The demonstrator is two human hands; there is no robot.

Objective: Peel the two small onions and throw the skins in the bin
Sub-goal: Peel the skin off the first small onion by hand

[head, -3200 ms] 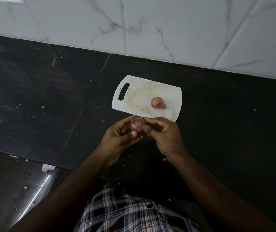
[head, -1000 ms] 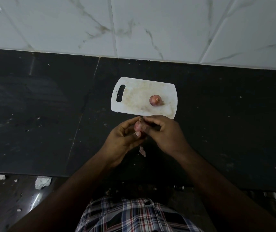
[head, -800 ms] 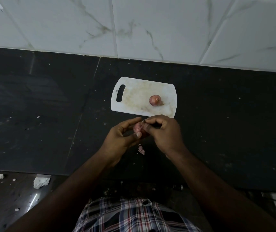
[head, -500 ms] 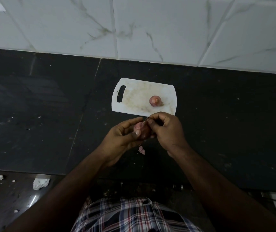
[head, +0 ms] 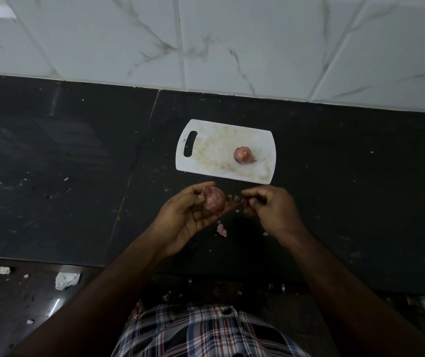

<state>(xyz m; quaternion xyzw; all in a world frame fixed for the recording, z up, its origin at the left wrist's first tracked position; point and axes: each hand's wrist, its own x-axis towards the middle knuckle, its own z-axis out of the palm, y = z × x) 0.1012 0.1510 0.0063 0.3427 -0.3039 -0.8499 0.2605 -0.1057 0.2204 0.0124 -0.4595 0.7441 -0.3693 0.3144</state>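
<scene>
A small reddish onion (head: 214,202) is cupped in the curled fingers of the left hand (head: 185,217) above the black stone counter (head: 52,176). The right hand (head: 270,210), just beside it, is curled, with a strip of papery pink skin (head: 234,199) pinched at thumb and forefinger; where the strip ends is hard to make out, and whether it is attached to the onion cannot be told. A pale skin scrap (head: 221,230) is seen on the counter below the hands. A second small onion (head: 242,155) is seen lying on the white plastic cutting board (head: 206,150). White scraps (head: 66,280) are seen on the dim floor.
</scene>
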